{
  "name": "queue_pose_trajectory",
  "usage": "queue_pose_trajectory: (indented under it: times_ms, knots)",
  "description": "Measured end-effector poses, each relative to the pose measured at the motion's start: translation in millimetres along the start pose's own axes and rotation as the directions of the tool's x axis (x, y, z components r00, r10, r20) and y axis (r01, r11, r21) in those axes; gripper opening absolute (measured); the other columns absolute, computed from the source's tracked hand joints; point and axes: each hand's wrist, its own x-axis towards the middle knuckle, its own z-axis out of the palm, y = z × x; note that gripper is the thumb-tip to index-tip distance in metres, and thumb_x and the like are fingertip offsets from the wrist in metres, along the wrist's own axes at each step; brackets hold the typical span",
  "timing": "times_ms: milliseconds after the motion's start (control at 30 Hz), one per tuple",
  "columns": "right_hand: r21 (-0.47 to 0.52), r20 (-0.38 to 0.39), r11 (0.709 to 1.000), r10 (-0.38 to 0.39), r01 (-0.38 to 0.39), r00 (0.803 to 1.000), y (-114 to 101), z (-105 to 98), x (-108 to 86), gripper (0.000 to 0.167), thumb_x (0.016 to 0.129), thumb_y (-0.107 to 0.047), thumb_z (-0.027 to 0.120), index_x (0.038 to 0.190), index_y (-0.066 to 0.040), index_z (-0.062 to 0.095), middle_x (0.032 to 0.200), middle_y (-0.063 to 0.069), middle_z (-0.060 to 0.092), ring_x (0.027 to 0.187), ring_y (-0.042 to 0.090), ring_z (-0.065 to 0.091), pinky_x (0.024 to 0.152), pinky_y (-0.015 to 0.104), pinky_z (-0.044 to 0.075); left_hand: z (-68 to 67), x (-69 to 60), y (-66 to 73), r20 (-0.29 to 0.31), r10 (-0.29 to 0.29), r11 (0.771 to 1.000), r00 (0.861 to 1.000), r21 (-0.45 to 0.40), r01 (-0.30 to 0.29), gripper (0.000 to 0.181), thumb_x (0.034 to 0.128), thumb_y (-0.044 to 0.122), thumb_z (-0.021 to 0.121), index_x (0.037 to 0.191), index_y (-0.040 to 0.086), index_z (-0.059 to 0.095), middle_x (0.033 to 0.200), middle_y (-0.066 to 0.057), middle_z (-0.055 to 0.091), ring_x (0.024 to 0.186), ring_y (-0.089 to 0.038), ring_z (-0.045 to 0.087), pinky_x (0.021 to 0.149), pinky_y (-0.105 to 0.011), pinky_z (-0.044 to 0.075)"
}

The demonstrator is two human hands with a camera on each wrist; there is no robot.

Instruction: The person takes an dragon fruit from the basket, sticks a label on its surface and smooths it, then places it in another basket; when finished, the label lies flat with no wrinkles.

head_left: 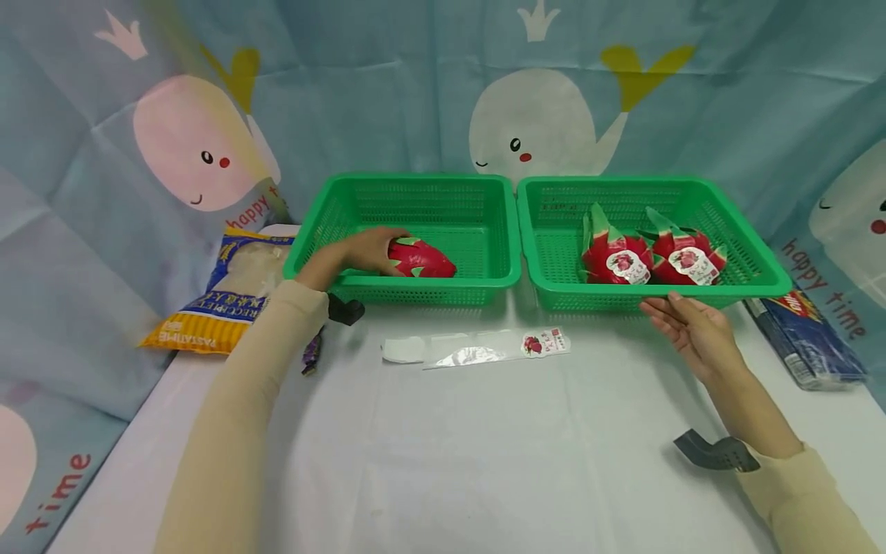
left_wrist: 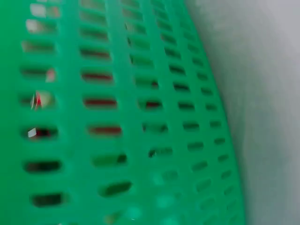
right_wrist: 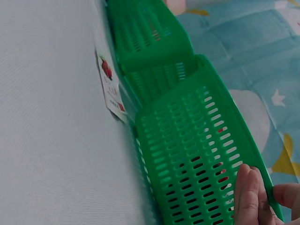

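Observation:
Inside the left green basket (head_left: 443, 285), my left hand (head_left: 370, 250) holds a red dragon fruit (head_left: 428, 260) with green scales. The left wrist view shows only a basket's slotted wall (left_wrist: 126, 117), with red glimpsed through the slots. My right hand (head_left: 695, 331) pinches the front rim of the right green basket (head_left: 588, 291). In the right wrist view its fingers (right_wrist: 251, 192) lie along the outer wall and the thumb (right_wrist: 286, 194) is across the rim. Two dragon fruits, one left (head_left: 616, 254) and one right (head_left: 685, 254), sit in that basket, each with a round-ended label.
A flat clear plastic sleeve (head_left: 484, 348) with a dragon fruit label lies in front of the baskets. At left stand a blue and yellow bag (head_left: 235, 292) and a small purple wrapper (head_left: 312, 354). A dark blue package (head_left: 810, 338) lies at right. A whale-print curtain (head_left: 415, 115) hangs behind.

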Motion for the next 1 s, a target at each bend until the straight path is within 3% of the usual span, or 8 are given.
queue_pose_trajectory:
  times_ms: [100,267,333,433,567,733,900,1000]
  knots:
    - [0.0,-0.014,1.0,0.004,-0.004,1.0,1.1,-0.4,-1.4,0.027,0.097,-0.003,0.038,0.097,0.006,0.063,0.097,0.017,0.07,0.093,0.025,0.068,0.075,0.027,0.054,-6.6,-6.4,9.4,-0.166,0.027,0.999,0.986,-0.013,-0.03,0.084,0.067,0.031,0.081,0.137,0.009,0.038,0.128,-0.011,0.05,0.108,-0.025,0.052,0.084,-0.041,0.05]
    - [-0.013,-0.014,1.0,-0.015,0.015,1.0,3.1,-0.7,-2.4,0.027,0.097,-0.004,0.038,0.098,0.006,0.064,0.097,0.017,0.07,0.093,0.023,0.068,0.075,0.025,0.054,-30.6,-31.9,49.9,-0.469,0.121,0.99,0.875,-0.012,-0.144,0.089,0.061,0.029,0.085,0.136,0.013,0.04,0.131,-0.009,0.048,0.114,-0.025,0.05,0.089,-0.043,0.049]
    - [-0.019,-0.015,1.0,-0.021,0.021,1.0,3.6,-0.1,-2.3,0.027,0.097,-0.004,0.038,0.099,0.006,0.063,0.098,0.016,0.07,0.093,0.023,0.068,0.075,0.025,0.054,-28.6,-46.5,71.6,-0.502,0.207,0.977,0.84,0.069,-0.2,0.09,0.0598,0.03,0.086,0.135,0.012,0.04,0.131,-0.01,0.049,0.115,-0.025,0.05,0.089,-0.042,0.049]
    - [-0.028,-0.016,0.999,-0.031,0.031,0.999,4.1,1.4,-1.5,0.027,0.097,-0.004,0.038,0.099,0.006,0.062,0.098,0.016,0.07,0.092,0.023,0.068,0.075,0.025,0.054,0.0,-70.5,103.7,-0.467,0.346,0.937,0.814,0.221,-0.272,0.089,0.0583,0.032,0.086,0.132,0.009,0.042,0.127,-0.011,0.05,0.115,-0.025,0.05,0.087,-0.041,0.051]
    - [-0.025,-0.018,0.999,-0.034,0.034,0.999,3.5,3.5,0.4,0.027,0.097,-0.005,0.038,0.1,0.007,0.062,0.097,0.016,0.07,0.092,0.023,0.068,0.076,0.025,0.054,69.3,-92.5,130.0,-0.365,0.452,0.883,0.814,0.313,-0.35,0.086,0.0575,0.038,0.085,0.129,0.009,0.046,0.123,-0.007,0.053,0.112,-0.021,0.052,0.085,-0.036,0.052]
    - [-0.005,-0.047,1.0,-0.029,0.029,0.998,3.4,5.7,0.6,0.027,0.097,-0.004,0.04,0.1,0.007,0.065,0.095,0.017,0.07,0.09,0.023,0.069,0.076,0.025,0.054,139.7,-89.8,133.0,-0.307,0.473,0.876,0.826,0.268,-0.402,0.086,0.055,0.043,0.085,0.127,0.014,0.047,0.122,0.0,0.053,0.112,-0.013,0.051,0.087,-0.029,0.051]
    - [-0.021,-0.001,1.0,0.019,-0.019,1.0,5.9,6.5,0.1,0.028,0.096,0.003,0.037,0.1,0.007,0.065,0.098,0.016,0.07,0.093,0.024,0.068,0.079,0.026,0.053,167.8,-83.7,133.2,-0.328,0.478,0.874,0.815,0.267,-0.405,0.086,0.0542,0.043,0.085,0.126,0.014,0.047,0.122,0.001,0.052,0.112,-0.012,0.051,0.092,-0.029,0.048]
    - [-0.235,0.029,0.97,0.079,-0.07,0.996,11.1,13.5,1.5,0.025,0.095,0.003,0.039,0.107,0.007,0.062,0.101,0.01,0.07,0.095,0.019,0.068,0.082,0.025,0.052,174.8,-86.5,135.3,-0.32,0.503,0.858,0.803,0.301,-0.417,0.092,0.0531,0.046,0.085,0.128,0.013,0.044,0.123,-0.001,0.05,0.115,-0.014,0.048,0.094,-0.031,0.046]
